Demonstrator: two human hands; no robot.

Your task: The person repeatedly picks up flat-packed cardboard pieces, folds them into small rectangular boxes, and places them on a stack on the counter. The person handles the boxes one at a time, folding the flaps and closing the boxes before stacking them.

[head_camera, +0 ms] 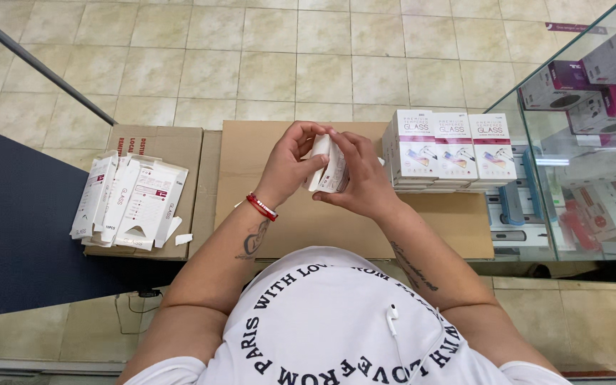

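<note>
On the brown cardboard sheet (pixel 308 214) covering the desk, three stacks of white boxes (pixel 450 151) with pink-and-violet pictures stand to the right, near the hands. To the left, a heap of flattened white cartons (pixel 131 201) lies on a closed cardboard carton (pixel 180 146). A glass cabinet (pixel 586 128) at far right holds purple-and-white packages. Above the sheet's centre, the left hand (pixel 288 165) and right hand (pixel 363 178) both close around one small white box (pixel 326 165), held upright between the fingers. Nothing blocks the view of it except the fingers themselves.
</note>
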